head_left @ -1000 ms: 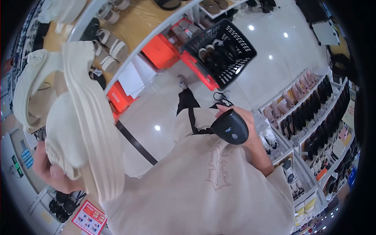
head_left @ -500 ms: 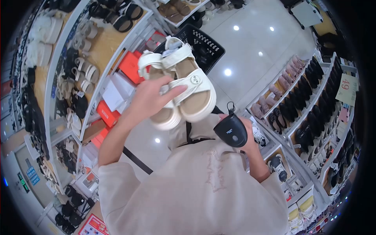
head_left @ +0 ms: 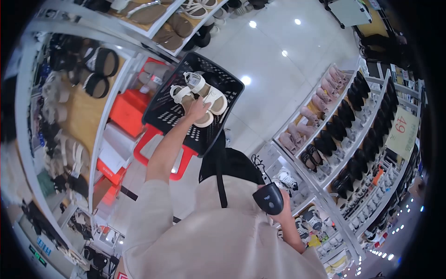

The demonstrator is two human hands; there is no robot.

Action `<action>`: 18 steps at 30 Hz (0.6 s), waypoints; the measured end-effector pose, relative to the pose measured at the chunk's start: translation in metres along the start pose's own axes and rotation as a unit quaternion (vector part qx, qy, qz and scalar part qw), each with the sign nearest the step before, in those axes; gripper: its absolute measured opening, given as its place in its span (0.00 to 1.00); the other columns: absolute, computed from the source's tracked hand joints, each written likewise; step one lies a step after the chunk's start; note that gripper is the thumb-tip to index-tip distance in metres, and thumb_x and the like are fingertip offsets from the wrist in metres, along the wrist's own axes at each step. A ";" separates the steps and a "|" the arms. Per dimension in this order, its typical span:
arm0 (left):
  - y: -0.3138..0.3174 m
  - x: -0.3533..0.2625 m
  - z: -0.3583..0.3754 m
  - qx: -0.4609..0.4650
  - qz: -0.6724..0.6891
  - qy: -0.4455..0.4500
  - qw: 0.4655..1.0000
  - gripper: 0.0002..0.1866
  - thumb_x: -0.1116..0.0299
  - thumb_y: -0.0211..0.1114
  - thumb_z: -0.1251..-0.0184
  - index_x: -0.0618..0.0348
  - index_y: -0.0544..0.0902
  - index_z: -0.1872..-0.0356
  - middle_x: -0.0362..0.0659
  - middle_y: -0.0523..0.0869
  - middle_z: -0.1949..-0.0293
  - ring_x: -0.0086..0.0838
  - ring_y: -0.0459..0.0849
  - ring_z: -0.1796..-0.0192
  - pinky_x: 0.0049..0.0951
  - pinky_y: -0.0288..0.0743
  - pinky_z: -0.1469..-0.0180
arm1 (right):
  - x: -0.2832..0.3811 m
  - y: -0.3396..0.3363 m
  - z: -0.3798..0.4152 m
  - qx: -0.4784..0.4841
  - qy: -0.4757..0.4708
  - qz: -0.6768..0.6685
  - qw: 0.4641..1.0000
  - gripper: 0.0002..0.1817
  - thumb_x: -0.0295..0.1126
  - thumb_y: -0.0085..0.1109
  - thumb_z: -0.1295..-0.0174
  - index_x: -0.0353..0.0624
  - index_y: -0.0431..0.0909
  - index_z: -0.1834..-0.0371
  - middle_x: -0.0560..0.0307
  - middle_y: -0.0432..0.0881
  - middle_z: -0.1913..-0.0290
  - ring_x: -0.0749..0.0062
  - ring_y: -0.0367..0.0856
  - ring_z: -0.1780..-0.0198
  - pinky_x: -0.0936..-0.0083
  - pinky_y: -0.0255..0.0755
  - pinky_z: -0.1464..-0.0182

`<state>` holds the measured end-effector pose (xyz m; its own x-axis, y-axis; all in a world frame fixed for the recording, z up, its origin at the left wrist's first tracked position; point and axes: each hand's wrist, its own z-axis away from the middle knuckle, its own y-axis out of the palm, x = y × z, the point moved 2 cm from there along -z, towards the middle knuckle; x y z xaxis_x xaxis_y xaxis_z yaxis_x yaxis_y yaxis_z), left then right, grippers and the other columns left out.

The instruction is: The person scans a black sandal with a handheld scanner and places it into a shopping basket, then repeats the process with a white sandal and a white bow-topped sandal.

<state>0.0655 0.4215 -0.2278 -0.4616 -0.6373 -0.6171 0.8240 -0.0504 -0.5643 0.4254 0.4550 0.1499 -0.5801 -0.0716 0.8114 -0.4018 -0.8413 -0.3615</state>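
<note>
Sandals, a white pair, sit at the opening of a black basket in the upper centre of the frame, gripped by a shopper's left hand, its fingers closed about the straps; whether the soles touch the basket's bottom cannot be told. At lower right of centre, the right hand wraps partly around a black handheld scanner. Red boxes line the shelf at left.

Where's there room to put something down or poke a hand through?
The biggest bare patch is the shiny floor between the black basket and the pink shoes. A smaller patch is the bare wood below the black sandals. It's crowded inside the basket, where the left hand grips white sandals, and along the pink shoes' row.
</note>
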 end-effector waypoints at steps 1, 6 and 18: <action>0.012 0.011 -0.016 -0.018 0.005 -0.013 1.000 0.28 0.46 0.60 0.26 0.66 0.75 0.46 0.67 0.86 0.54 0.63 0.83 0.47 0.54 0.75 0.45 | -0.002 -0.002 -0.005 -0.020 0.034 -0.006 0.999 0.19 0.27 0.68 0.50 0.37 0.85 0.51 0.50 0.90 0.55 0.60 0.90 0.57 0.72 0.79 0.50; 0.046 0.023 -0.079 0.008 -0.036 -0.126 0.991 0.24 0.54 0.63 0.28 0.65 0.73 0.45 0.61 0.84 0.45 0.58 0.82 0.42 0.54 0.76 0.42 | -0.026 0.001 -0.013 -0.134 0.174 -0.131 0.967 0.21 0.20 0.66 0.47 0.35 0.82 0.47 0.49 0.87 0.47 0.66 0.86 0.48 0.71 0.77 0.43; 0.141 0.038 -0.149 -0.129 -0.085 -0.072 0.985 0.23 0.66 0.69 0.39 0.58 0.78 0.42 0.52 0.82 0.45 0.48 0.77 0.38 0.48 0.72 0.37 | -0.026 0.001 -0.044 -0.094 0.268 -0.042 0.958 0.21 0.23 0.65 0.49 0.37 0.84 0.49 0.49 0.90 0.55 0.66 0.89 0.56 0.72 0.78 0.52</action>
<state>0.1155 0.5052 -0.4127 -0.5198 -0.7398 -0.4273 0.6190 0.0185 -0.7852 0.4090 0.4799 0.1081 -0.8007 0.3196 0.5067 -0.5539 -0.7170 -0.4232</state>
